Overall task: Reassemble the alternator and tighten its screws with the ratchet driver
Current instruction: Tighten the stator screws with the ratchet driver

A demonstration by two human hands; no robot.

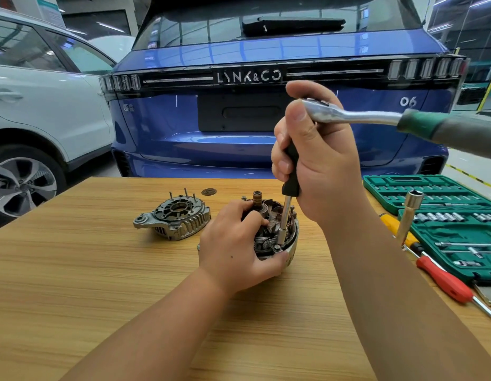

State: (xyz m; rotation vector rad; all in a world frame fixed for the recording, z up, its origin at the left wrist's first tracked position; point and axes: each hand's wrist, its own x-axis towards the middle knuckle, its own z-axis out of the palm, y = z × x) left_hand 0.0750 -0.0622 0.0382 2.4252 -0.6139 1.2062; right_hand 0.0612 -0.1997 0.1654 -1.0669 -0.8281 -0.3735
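Left hand [238, 240]: low on the table, fingers curled, gripping.
Right hand [315, 152]: raised above the left, fist closed, thumb up.
Forearms: both bare, reaching forward.

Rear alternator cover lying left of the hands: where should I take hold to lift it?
Grip the rear alternator cover by its finned outer rim, coming from above and from its right side. Thin studs stick up around the centre, and the mounting ear juts out left.

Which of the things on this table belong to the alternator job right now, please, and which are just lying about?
In use:
- alternator body, held by the left hand
- ratchet driver, gripped by the right hand
- rear housing, waiting

Lying about:
- socket set case
- red screwdriver
- yellow screwdriver
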